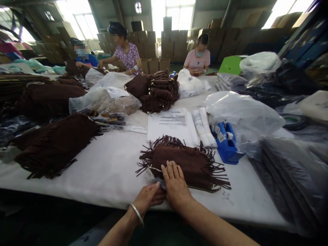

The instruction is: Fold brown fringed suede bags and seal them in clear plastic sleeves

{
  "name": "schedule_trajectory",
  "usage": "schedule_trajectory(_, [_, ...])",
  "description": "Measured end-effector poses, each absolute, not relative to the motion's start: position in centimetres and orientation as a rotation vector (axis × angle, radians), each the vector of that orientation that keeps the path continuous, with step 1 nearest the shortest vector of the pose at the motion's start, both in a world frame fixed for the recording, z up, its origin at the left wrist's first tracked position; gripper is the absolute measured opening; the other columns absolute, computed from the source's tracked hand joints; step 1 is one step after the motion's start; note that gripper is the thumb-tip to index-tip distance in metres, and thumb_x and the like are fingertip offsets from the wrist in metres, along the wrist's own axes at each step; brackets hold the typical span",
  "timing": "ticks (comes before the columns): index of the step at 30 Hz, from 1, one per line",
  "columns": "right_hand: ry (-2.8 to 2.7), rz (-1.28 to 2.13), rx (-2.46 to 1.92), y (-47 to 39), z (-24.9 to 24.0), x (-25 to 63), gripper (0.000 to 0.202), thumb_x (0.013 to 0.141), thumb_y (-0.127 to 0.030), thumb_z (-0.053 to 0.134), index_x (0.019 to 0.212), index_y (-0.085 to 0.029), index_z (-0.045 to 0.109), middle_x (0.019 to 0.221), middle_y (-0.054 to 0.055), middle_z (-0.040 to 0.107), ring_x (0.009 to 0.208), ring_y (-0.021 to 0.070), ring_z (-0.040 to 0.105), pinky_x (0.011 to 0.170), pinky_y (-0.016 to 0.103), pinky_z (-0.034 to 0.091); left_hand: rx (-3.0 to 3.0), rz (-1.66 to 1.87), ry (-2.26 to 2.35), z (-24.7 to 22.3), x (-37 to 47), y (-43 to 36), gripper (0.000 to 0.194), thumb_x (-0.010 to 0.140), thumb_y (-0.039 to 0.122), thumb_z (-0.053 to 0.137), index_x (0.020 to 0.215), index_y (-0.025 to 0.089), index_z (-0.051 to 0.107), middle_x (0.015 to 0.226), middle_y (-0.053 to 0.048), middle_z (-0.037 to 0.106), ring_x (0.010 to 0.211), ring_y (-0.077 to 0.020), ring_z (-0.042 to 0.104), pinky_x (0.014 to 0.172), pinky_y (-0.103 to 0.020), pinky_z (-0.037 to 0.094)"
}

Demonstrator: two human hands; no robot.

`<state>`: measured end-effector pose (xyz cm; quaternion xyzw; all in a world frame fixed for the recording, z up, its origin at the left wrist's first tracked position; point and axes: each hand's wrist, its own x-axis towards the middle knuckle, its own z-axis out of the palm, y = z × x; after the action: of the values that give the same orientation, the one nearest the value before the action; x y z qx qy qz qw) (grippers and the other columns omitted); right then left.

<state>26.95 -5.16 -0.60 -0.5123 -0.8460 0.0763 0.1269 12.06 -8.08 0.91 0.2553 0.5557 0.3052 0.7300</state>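
Observation:
A dark brown fringed bag [184, 160] lies flat on the white-covered table in front of me, fringe spread along its far edge and both ends. My right hand [176, 184] rests on its near left part, palm down with the fingers stretched out. Beside it, my left hand [151, 196], a bangle on the wrist, is closed at the bag's near left corner. The thumb and fingers grip a small dark tag [162, 183] that seems wrapped in clear plastic. A pale string [155, 168] lies on the bag just above it.
Behind the bag are white printed sheets [167, 124] and a blue tape dispenser [227, 145]. Brown fringed bags [58, 141] lie left, with another heap [156, 90] farther back. Plastic-wrapped dark goods [289, 177] crowd the right. Several people sit or stand across the table.

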Motion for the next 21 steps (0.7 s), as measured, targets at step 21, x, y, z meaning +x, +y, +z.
schedule_trajectory(21, [-2.646, 0.010, -1.239, -5.2, 0.0, 29.6, 0.057, 0.090, -0.009, 0.037, 0.144, -0.021, 0.026, 0.138, 0.004, 0.047, 0.113, 0.0235, 0.052, 0.087, 0.036, 0.048, -0.069, 1.239, 0.535, -1.2, 11.3, -2.4, 0.059, 0.086, 0.056, 0.046, 0.122, 0.011, 0.057, 0.110, -0.015, 0.067, 0.109, -0.0317, 0.058, 0.100, -0.049, 0.042])
